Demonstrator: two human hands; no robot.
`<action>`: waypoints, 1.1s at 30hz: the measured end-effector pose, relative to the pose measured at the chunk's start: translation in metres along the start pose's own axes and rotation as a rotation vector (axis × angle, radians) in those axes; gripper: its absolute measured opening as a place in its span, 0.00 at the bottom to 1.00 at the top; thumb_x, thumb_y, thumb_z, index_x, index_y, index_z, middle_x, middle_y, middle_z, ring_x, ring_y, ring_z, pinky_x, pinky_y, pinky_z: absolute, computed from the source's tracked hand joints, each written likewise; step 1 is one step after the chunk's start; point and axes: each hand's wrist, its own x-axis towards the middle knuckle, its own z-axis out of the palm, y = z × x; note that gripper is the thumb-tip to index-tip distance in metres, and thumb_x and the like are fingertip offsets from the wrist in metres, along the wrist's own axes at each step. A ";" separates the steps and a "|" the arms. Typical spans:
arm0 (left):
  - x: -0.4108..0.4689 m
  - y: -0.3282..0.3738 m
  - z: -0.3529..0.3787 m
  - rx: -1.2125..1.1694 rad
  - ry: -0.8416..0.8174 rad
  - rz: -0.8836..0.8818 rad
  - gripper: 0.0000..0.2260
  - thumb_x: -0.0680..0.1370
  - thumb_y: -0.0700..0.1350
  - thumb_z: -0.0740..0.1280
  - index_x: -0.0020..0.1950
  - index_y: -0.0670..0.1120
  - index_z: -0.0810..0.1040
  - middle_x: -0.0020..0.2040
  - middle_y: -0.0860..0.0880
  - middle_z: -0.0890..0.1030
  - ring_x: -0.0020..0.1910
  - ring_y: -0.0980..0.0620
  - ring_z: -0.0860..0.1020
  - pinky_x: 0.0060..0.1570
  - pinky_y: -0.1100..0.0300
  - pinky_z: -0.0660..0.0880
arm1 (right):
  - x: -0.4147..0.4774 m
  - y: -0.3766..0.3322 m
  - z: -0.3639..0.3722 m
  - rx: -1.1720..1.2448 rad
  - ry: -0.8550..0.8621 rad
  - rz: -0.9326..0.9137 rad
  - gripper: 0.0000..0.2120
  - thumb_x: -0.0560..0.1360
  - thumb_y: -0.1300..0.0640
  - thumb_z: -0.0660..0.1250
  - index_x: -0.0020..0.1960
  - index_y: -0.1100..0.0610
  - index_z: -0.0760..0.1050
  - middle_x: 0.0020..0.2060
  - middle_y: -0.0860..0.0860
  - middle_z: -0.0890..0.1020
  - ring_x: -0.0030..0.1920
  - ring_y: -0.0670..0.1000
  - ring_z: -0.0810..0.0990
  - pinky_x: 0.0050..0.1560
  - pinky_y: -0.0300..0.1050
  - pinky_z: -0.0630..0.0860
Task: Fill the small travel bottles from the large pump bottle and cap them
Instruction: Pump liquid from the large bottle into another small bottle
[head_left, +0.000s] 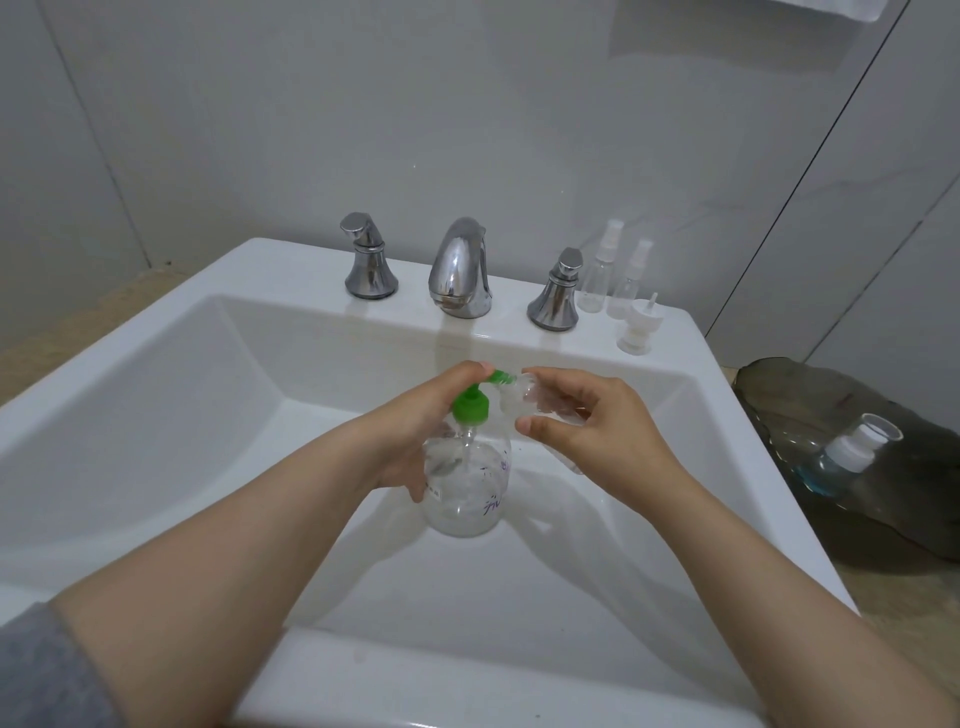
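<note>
The left hand (415, 421) is gripping the large clear pump bottle (467, 493) over the white sink (519, 675), a fingertip resting on its green pump head (470, 408). The right hand (608, 436) is pinching a small clear travel bottle (540, 402), tilting its mouth against the green nozzle. Two capped spray bottles (602, 275) are standing on the ledge right of the chrome faucet (460, 275), a loose spray cap (638, 327) sitting just in front of them.
</note>
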 end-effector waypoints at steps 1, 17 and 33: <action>0.000 0.000 0.000 -0.001 0.003 -0.006 0.30 0.71 0.68 0.65 0.69 0.56 0.72 0.69 0.44 0.71 0.69 0.35 0.69 0.69 0.27 0.57 | 0.000 0.000 0.000 -0.003 0.002 0.000 0.23 0.69 0.58 0.76 0.62 0.50 0.78 0.49 0.44 0.83 0.52 0.37 0.80 0.54 0.27 0.72; -0.004 0.001 0.001 0.019 -0.011 -0.034 0.37 0.67 0.72 0.64 0.73 0.58 0.68 0.73 0.45 0.67 0.72 0.36 0.66 0.69 0.26 0.55 | 0.000 0.000 0.000 0.017 0.043 -0.024 0.24 0.69 0.58 0.77 0.63 0.48 0.78 0.50 0.43 0.83 0.54 0.40 0.80 0.57 0.30 0.72; -0.003 0.003 0.000 -0.012 -0.011 -0.013 0.15 0.78 0.61 0.61 0.55 0.52 0.77 0.51 0.46 0.75 0.49 0.42 0.75 0.70 0.31 0.57 | 0.000 0.003 0.001 -0.009 -0.013 0.016 0.23 0.69 0.58 0.76 0.62 0.50 0.78 0.50 0.44 0.83 0.52 0.36 0.79 0.55 0.29 0.72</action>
